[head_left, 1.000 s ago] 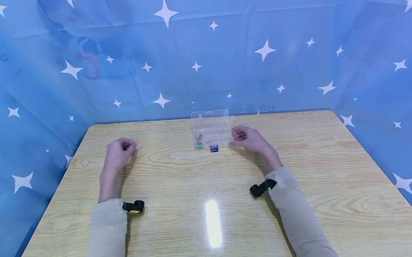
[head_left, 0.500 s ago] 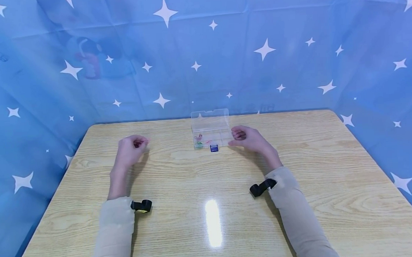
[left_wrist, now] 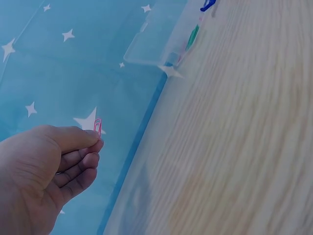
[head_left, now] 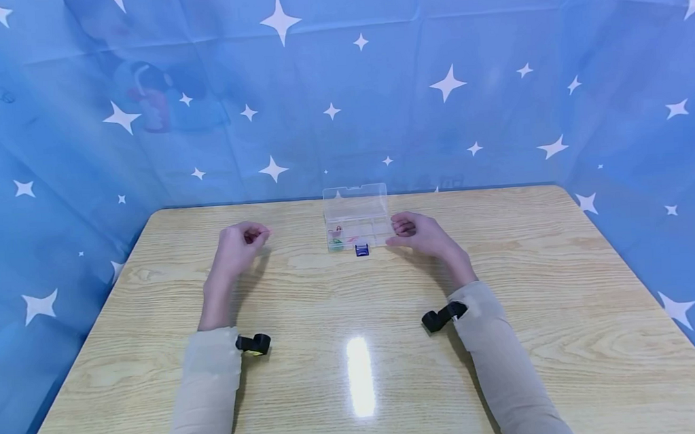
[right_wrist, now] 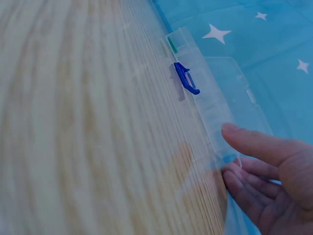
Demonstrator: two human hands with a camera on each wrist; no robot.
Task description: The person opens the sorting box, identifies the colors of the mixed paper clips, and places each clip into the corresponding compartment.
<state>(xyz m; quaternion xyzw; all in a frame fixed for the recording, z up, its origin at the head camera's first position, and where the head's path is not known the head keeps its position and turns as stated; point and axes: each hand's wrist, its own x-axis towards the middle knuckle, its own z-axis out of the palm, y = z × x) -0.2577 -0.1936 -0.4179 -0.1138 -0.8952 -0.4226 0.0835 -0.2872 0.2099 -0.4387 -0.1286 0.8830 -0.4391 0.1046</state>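
Observation:
Between thumb and index finger my left hand (left_wrist: 54, 166) pinches a pink paper clip (left_wrist: 98, 125), its loop sticking up past the fingertips. In the head view this hand (head_left: 238, 250) hovers left of a clear plastic compartment box (head_left: 382, 233). The box's lid (head_left: 355, 202) stands raised at the back, and its blue latch (head_left: 362, 249) hangs at the front. Red and green clips (head_left: 336, 244) lie in the left compartments. My right hand (head_left: 418, 231) grips the right end of the box, thumb at the front corner and fingers curled at the side (right_wrist: 252, 188).
The box stands near the back edge of the wooden table (head_left: 307, 350). A blue star-patterned curtain (head_left: 375, 78) hangs right behind that edge. Black wrist cameras (head_left: 254, 344) sit on both sleeves.
My left hand has moved steadily right, and slightly toward the back, closer to the box. The right hand and the box have stayed in place.

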